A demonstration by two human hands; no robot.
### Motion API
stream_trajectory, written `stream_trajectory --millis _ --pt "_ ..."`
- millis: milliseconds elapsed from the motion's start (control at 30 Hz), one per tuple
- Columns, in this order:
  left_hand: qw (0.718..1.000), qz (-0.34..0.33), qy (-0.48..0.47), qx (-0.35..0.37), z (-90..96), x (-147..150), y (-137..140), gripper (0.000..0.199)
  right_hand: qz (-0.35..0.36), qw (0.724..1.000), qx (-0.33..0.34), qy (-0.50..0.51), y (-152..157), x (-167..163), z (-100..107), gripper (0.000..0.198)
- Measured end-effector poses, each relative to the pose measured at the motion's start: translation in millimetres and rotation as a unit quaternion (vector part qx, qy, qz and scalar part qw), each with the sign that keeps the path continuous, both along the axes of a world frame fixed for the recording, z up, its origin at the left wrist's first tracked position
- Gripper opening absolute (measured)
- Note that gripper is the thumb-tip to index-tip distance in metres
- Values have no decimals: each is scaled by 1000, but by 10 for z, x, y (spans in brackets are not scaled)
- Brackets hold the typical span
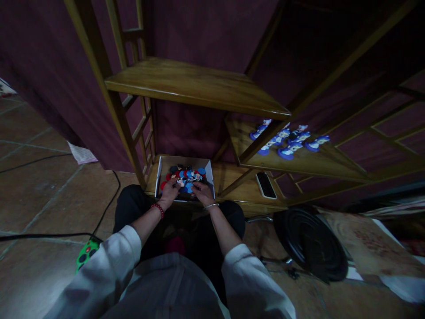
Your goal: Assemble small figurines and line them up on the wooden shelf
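A shallow white cardboard box sits on the bottom shelf in front of my knees. Inside lie several small toy figurines with red, blue and black parts; a blue disc-like base shows at the back right. My left hand reaches over the near left side, its fingers closed on a figurine with a pale face. Opposite it, my right hand has its fingers bent against a figurine with a blue base. Both fingertips are small and partly hidden among the toys.
Purple-based figurines stand on a raised shelf to the right. A phone-like dark slab with a white edge lies on the bottom shelf. An upper wooden shelf overhangs the box. Black round seat at right; green object and cables on the floor left.
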State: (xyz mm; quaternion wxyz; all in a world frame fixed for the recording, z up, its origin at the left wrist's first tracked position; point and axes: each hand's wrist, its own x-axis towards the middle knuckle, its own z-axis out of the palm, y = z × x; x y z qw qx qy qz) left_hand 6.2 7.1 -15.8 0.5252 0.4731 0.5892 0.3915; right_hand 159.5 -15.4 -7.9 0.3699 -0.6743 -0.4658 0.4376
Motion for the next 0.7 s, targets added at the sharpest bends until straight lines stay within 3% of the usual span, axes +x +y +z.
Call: stream_trajectory --millis 133,333,500,700 --pt "995 3 -81 -51 82 2 -15 33 0 1000 -25 18 13 11 10 18" --pt "993 4 -88 -75 181 -2 -29 29 -36 995 -34 82 43 -25 -4 20" --pt "996 9 -64 -67 202 -4 -30 31 -8 997 -38 61 47 -39 42 28" --pt "996 -30 -74 -32 176 19 -10 27 16 999 -35 35 54 -50 117 33"
